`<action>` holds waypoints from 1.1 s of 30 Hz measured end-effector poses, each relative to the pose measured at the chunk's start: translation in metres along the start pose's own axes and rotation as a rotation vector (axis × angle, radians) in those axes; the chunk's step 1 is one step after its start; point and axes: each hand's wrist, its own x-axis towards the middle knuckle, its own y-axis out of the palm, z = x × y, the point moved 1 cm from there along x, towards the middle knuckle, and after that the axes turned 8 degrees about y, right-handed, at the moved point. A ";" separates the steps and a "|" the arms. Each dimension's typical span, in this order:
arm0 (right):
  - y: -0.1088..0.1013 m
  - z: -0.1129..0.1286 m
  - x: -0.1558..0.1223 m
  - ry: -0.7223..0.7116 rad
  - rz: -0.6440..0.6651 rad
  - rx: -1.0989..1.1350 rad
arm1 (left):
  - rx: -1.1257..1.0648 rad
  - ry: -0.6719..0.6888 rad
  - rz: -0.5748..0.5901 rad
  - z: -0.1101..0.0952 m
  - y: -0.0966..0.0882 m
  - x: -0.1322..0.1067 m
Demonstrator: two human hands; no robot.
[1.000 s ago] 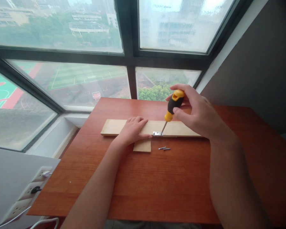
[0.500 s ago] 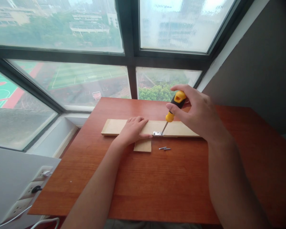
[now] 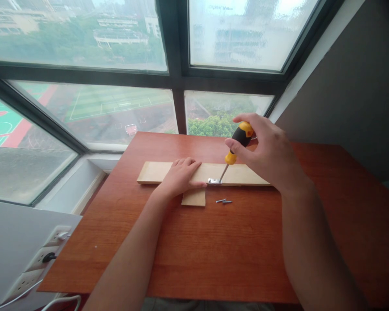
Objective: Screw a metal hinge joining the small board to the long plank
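My right hand [image 3: 269, 155] grips a yellow and black screwdriver [image 3: 241, 137], held tilted with its tip down at the right end of a small silver metal hinge [image 3: 215, 181]. That hinge lies at the near edge of a long pale wooden board [image 3: 236, 173]. My left hand [image 3: 183, 175] rests flat on the board, fingers stretched out, its thumb beside the hinge's left end. Under that hand a short piece of pale wood [image 3: 193, 199] sticks out towards me. Several small screws [image 3: 223, 201] lie on the table just in front of the hinge.
The reddish-brown table [image 3: 227, 250] stands against large windows with a dark frame [image 3: 180, 82]. On the left, wall sockets [image 3: 48, 257] hold plugs, and a white cable [image 3: 65, 299] runs by the table's near left corner. A grey wall [image 3: 353, 90] rises on the right.
The screwdriver's handle has turned a little within my right hand, its tip still at the hinge. My left hand and the board look unmoved.
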 end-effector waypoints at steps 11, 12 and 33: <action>0.002 0.000 0.000 0.018 0.041 0.057 | -0.012 -0.004 -0.001 0.000 -0.001 0.000; 0.001 0.000 -0.001 0.011 0.091 0.120 | -0.014 -0.004 -0.001 0.000 -0.001 0.000; 0.001 -0.008 0.003 0.164 0.029 0.114 | -0.006 -0.011 0.009 -0.002 -0.002 0.000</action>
